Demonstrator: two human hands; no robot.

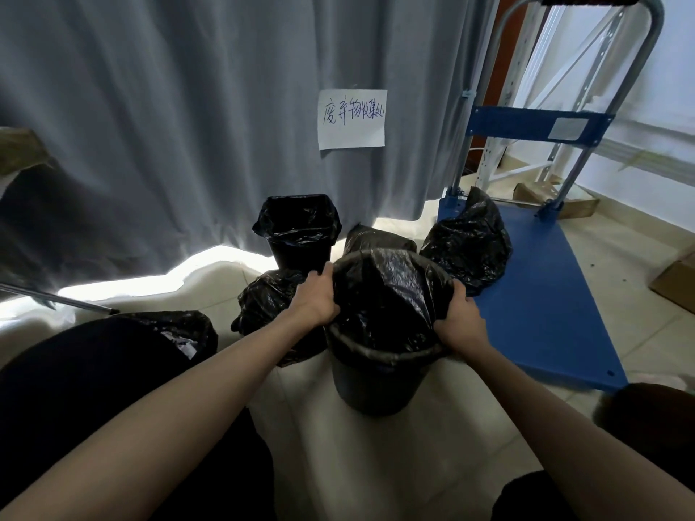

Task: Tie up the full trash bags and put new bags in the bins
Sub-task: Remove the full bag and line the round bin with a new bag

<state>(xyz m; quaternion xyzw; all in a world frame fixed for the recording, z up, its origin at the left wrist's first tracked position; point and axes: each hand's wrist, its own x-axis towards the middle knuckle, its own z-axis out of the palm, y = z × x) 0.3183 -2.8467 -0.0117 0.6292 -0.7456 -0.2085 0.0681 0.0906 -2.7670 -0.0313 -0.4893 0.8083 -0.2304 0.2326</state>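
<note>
On the floor in front of a grey curtain (169, 107), seen from the head camera, a black bin (372, 381) stands between the person's outstretched arms. A new black bag (387, 295) is draped into it, its mouth partly folded over the rim. The left hand (314, 298) has its fingers (319, 274) curled shut on the plastic at the bin's left edge; the right hand (460, 321) likewise grips the plastic at the right edge.

The likely risk: the thin film could tear if stretched too hard over the rim, or slip back inside the bin if one side is let go before the fold seats.

Counted: two upright bins in clear view, this one and a lined bin (297, 235) behind it by the curtain. A third lined container (180, 332) at lower left shows paper inside. Three filled bags appear: one (267, 306) touching the left forearm's far side, one (380, 238) behind the near bin, and one (470, 246) resting on a blue platform trolley (537, 306). One handwritten paper sign (351, 120) hangs on the curtain.
</note>
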